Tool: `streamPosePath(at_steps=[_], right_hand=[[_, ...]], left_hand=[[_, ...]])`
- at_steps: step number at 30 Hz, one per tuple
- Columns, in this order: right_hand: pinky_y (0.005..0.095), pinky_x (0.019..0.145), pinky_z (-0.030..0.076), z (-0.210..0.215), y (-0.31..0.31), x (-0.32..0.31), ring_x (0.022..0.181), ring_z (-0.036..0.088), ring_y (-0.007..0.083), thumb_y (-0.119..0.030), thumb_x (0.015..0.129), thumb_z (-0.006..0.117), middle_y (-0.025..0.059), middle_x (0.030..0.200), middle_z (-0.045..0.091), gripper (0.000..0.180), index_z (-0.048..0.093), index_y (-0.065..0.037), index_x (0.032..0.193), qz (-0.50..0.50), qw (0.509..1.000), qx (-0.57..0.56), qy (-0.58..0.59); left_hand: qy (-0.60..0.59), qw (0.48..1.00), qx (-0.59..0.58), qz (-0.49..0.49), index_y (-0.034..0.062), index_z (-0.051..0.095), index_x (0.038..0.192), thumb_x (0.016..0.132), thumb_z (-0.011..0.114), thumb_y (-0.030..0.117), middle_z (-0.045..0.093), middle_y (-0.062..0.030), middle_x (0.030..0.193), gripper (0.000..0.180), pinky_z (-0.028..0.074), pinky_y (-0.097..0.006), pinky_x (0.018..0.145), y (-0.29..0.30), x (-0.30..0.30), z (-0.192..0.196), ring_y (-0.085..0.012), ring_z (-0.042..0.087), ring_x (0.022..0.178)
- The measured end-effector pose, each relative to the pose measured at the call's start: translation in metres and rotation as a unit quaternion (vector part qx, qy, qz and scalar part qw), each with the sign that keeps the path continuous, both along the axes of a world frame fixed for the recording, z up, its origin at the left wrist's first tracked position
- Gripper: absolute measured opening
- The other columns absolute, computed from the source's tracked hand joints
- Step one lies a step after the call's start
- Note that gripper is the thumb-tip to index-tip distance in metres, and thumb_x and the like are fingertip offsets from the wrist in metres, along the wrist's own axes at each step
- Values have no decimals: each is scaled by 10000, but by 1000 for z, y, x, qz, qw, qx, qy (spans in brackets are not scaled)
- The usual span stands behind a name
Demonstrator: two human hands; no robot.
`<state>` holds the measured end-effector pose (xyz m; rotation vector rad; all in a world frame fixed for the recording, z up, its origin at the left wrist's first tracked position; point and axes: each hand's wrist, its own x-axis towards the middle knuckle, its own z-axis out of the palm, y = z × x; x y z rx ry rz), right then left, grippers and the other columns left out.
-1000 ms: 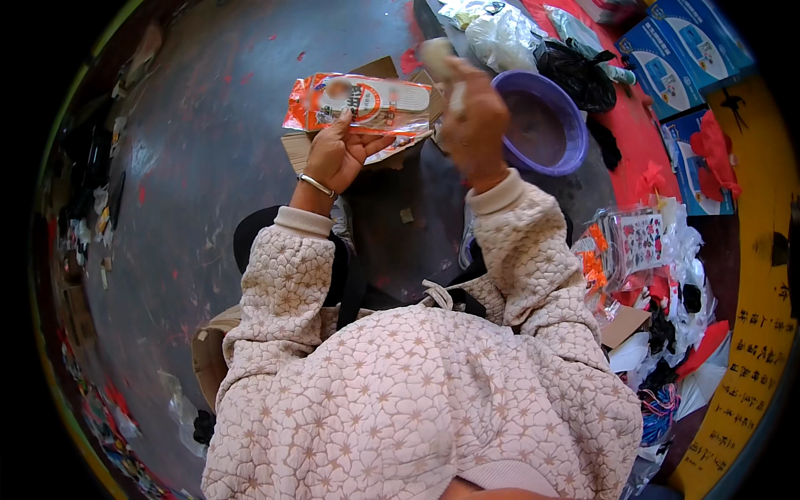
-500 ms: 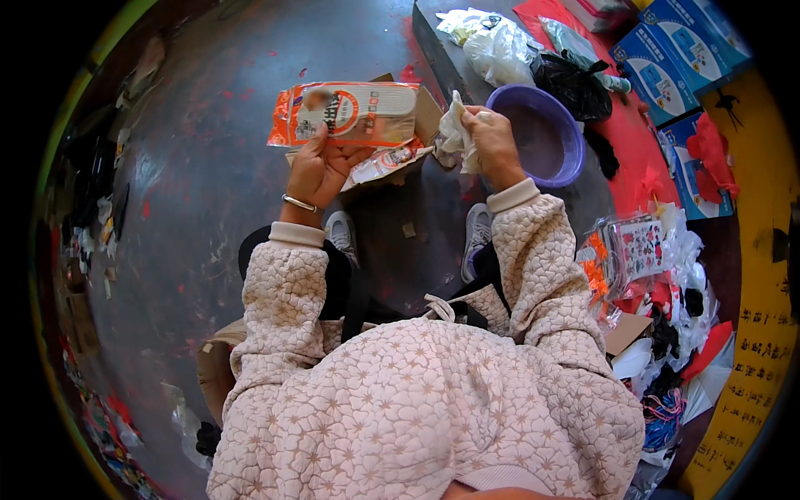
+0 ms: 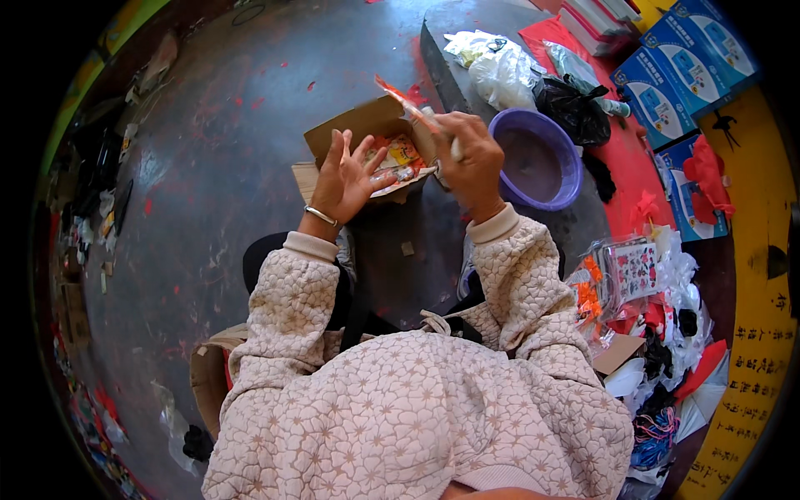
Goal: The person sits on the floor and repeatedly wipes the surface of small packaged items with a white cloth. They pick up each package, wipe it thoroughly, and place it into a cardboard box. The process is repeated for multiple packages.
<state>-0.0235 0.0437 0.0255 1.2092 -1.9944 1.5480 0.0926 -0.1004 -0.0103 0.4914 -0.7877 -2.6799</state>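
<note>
My right hand (image 3: 473, 162) is closed on a flat packet with orange edges (image 3: 404, 102), now tilted nearly edge-on. A bit of whitish cloth (image 3: 456, 149) shows at the fingers of the same hand. My left hand (image 3: 346, 179), a bracelet at its wrist, holds nothing; its fingers are spread in front of an open cardboard box (image 3: 354, 122). Inside that box lie several orange and white packets (image 3: 402, 152), partly hidden by my left fingers.
Right of the box stands a purple basin (image 3: 577, 171) with murky water. Beyond it are white plastic bags (image 3: 500, 71), a black bag (image 3: 571, 108) and blue boxes (image 3: 658, 87). Mixed wrappings (image 3: 658, 358) pile up on my right. A cardboard box (image 3: 208, 375) sits behind my left side.
The packet has gone from my left hand to my right and turned from face-up to edge-on. My left hand has opened, uncovering more of the box.
</note>
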Motion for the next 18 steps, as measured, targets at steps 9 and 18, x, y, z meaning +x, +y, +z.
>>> streamPosePath(at_steps=[9, 18], right_hand=[[325, 655, 472, -21, -15, 73, 761, 611, 212, -65, 692, 599, 71, 888, 619, 270, 608, -55, 962, 52, 960, 121, 246], [335, 693, 471, 4, -6, 76, 834, 612, 211, -24, 682, 622, 76, 917, 632, 224, 631, -101, 893, 202, 973, 109, 17]], left_hand=[[164, 979, 91, -79, 46, 344, 1268, 879, 349, 492, 495, -168, 1171, 592, 381, -444, 931, -10, -4, -9, -323, 506, 1055], [155, 976, 109, -111, 17, 416, 1209, 859, 363, 529, 510, -193, 1148, 623, 407, -435, 905, -6, 2, -13, -324, 525, 1026]])
